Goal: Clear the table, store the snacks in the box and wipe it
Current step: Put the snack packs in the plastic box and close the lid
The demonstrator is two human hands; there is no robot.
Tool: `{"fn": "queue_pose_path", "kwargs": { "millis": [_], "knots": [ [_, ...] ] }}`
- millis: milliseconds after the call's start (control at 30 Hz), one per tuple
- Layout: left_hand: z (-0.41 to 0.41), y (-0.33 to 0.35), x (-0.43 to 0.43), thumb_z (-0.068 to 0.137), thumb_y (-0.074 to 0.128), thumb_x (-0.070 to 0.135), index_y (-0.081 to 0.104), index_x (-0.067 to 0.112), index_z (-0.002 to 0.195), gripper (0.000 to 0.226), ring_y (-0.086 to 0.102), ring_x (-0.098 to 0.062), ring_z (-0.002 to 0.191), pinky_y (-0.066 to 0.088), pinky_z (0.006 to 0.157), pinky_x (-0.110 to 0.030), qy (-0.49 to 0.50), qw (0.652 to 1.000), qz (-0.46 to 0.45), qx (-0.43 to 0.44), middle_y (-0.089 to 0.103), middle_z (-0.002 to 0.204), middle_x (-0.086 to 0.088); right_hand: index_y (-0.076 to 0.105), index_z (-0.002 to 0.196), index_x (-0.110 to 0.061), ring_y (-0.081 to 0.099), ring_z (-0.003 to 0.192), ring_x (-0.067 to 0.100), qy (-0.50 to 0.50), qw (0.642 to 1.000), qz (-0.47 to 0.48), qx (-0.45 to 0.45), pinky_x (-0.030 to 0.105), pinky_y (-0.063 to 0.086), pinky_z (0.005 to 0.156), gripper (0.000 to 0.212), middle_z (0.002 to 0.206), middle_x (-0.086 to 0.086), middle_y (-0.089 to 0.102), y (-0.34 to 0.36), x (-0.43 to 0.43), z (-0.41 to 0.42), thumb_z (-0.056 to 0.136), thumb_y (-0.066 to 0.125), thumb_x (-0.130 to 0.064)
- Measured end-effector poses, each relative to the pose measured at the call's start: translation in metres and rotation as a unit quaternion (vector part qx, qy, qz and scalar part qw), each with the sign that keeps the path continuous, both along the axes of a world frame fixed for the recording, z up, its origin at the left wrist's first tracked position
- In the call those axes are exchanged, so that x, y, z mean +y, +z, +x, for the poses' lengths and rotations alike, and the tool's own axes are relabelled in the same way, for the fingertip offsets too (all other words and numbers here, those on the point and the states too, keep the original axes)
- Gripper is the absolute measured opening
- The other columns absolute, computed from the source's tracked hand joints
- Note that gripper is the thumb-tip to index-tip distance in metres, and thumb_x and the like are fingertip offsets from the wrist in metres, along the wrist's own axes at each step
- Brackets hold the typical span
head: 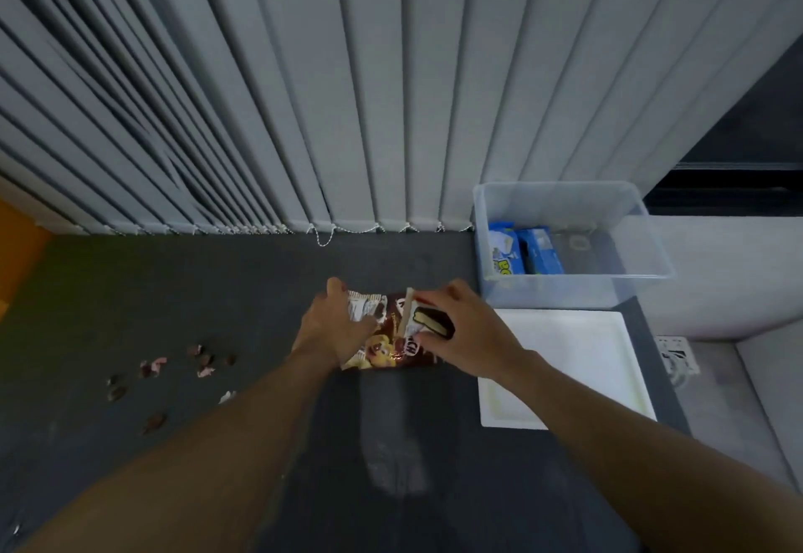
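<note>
Both hands held the bag (384, 350) between them: my left hand (343, 326) gripped its left edge and my right hand (469, 331) pinched its right side, I judged so nothing spilled on lifting. Just beyond my right hand stood the box (578, 291), blue packs (525, 250) inside; crumbs (200, 363) lay well left of my left hand

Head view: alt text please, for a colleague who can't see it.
The left hand and right hand grip brown snack packets on a dark table. At right stands a clear box holding blue packets, with a white lid just nearer the camera. Scraps lie scattered at left.
</note>
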State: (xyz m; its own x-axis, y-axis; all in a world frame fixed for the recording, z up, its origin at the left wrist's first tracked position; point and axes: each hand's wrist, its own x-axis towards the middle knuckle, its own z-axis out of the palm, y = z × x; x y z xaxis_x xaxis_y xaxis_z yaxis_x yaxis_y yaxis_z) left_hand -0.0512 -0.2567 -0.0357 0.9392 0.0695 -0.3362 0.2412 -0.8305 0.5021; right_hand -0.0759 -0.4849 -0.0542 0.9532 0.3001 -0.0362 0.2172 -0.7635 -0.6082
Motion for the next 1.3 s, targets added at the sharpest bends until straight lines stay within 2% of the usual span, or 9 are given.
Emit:
{"fn": "queue_pose_path", "kwargs": {
  "millis": [133, 267, 367, 567, 700, 867, 1067, 1200, 1300],
  "knots": [
    [0.026, 0.020, -0.037, 0.087, 0.060, 0.042, 0.042, 0.023, 0.133, 0.052, 0.055, -0.034, 0.111, 0.045, 0.092, -0.039, -0.030, 0.999, -0.011, -0.033, 0.052, 0.125, -0.012, 0.049, 0.141, -0.033, 0.054, 0.097, 0.007, -0.077, 0.992, 0.040, -0.094, 0.020, 0.054, 0.082, 0.060, 0.118, -0.006, 0.045, 0.026, -0.036, 0.014, 0.086, 0.070, -0.046],
    [0.051, 0.034, -0.076, 0.090, 0.052, 0.045, 0.039, 0.036, 0.144, 0.056, 0.050, -0.042, 0.124, 0.043, 0.105, -0.046, -0.061, 0.996, -0.018, -0.056, 0.043, 0.141, -0.012, 0.057, 0.137, -0.023, 0.056, 0.101, 0.012, -0.190, 0.967, 0.070, -0.154, 0.016, 0.045, 0.088, 0.054, 0.119, -0.002, 0.050, 0.035, -0.083, 0.026, 0.087, 0.072, -0.040],
    [0.070, 0.043, -0.114, 0.093, 0.050, 0.044, 0.038, 0.036, 0.143, 0.052, 0.055, -0.039, 0.115, 0.048, 0.099, -0.045, -0.077, 0.993, -0.038, -0.075, 0.039, 0.138, -0.011, 0.056, 0.135, -0.027, 0.056, 0.103, 0.015, -0.281, 0.951, 0.057, -0.112, 0.013, 0.042, 0.082, 0.050, 0.121, -0.001, 0.048, 0.039, -0.123, 0.033, 0.089, 0.071, -0.040],
    [0.100, 0.043, -0.174, 0.094, 0.050, 0.040, 0.033, 0.031, 0.146, 0.056, 0.059, -0.035, 0.103, 0.051, 0.094, -0.043, -0.085, 0.990, -0.074, -0.083, 0.033, 0.134, -0.012, 0.056, 0.130, -0.032, 0.059, 0.102, 0.027, -0.351, 0.934, 0.008, -0.061, 0.032, 0.047, 0.087, 0.046, 0.121, 0.004, 0.049, 0.034, -0.175, 0.041, 0.087, 0.070, -0.041],
    [0.103, 0.029, -0.193, 0.095, 0.054, 0.034, 0.033, 0.020, 0.142, 0.053, 0.058, -0.039, 0.105, 0.051, 0.091, -0.047, -0.116, 0.991, -0.044, -0.056, 0.032, 0.134, -0.017, 0.050, 0.133, -0.027, 0.058, 0.098, 0.035, -0.357, 0.930, -0.090, 0.022, 0.033, 0.042, 0.080, 0.044, 0.117, 0.011, 0.050, 0.029, -0.193, 0.059, 0.095, 0.057, -0.048],
    [0.103, 0.013, -0.191, 0.097, 0.053, 0.037, 0.031, 0.020, 0.142, 0.053, 0.058, -0.032, 0.094, 0.053, 0.074, -0.038, -0.120, 0.989, -0.069, -0.061, 0.029, 0.135, -0.016, 0.050, 0.124, -0.019, 0.061, 0.100, 0.033, -0.332, 0.921, -0.165, 0.119, 0.038, 0.048, 0.078, 0.044, 0.114, 0.013, 0.061, 0.006, -0.211, 0.099, 0.094, 0.053, -0.052],
    [0.109, 0.003, -0.188, 0.096, 0.056, 0.036, 0.029, 0.022, 0.145, 0.058, 0.056, -0.023, 0.095, 0.053, 0.062, -0.024, -0.126, 0.986, -0.087, -0.064, 0.029, 0.133, -0.012, 0.050, 0.122, -0.009, 0.060, 0.108, 0.034, -0.339, 0.915, -0.189, 0.113, 0.038, 0.047, 0.082, 0.044, 0.117, 0.016, 0.061, -0.013, -0.207, 0.129, 0.095, 0.058, -0.043],
    [0.109, 0.000, -0.188, 0.095, 0.059, 0.034, 0.029, 0.023, 0.146, 0.060, 0.055, -0.023, 0.097, 0.055, 0.069, -0.028, -0.118, 0.987, -0.097, -0.056, 0.028, 0.133, -0.012, 0.052, 0.132, -0.005, 0.053, 0.120, 0.032, -0.331, 0.905, -0.217, 0.157, 0.036, 0.042, 0.096, 0.053, 0.130, 0.016, 0.056, -0.018, -0.202, 0.138, 0.099, 0.050, -0.046],
    [0.110, -0.001, -0.188, 0.094, 0.062, 0.033, 0.029, 0.023, 0.144, 0.061, 0.055, -0.024, 0.097, 0.058, 0.075, -0.032, -0.114, 0.987, -0.107, -0.046, 0.027, 0.133, -0.011, 0.056, 0.132, -0.007, 0.055, 0.120, 0.028, -0.322, 0.903, -0.197, 0.205, 0.032, 0.042, 0.093, 0.051, 0.129, 0.010, 0.060, -0.022, -0.199, 0.141, 0.094, 0.057, -0.041]
  ]
}}
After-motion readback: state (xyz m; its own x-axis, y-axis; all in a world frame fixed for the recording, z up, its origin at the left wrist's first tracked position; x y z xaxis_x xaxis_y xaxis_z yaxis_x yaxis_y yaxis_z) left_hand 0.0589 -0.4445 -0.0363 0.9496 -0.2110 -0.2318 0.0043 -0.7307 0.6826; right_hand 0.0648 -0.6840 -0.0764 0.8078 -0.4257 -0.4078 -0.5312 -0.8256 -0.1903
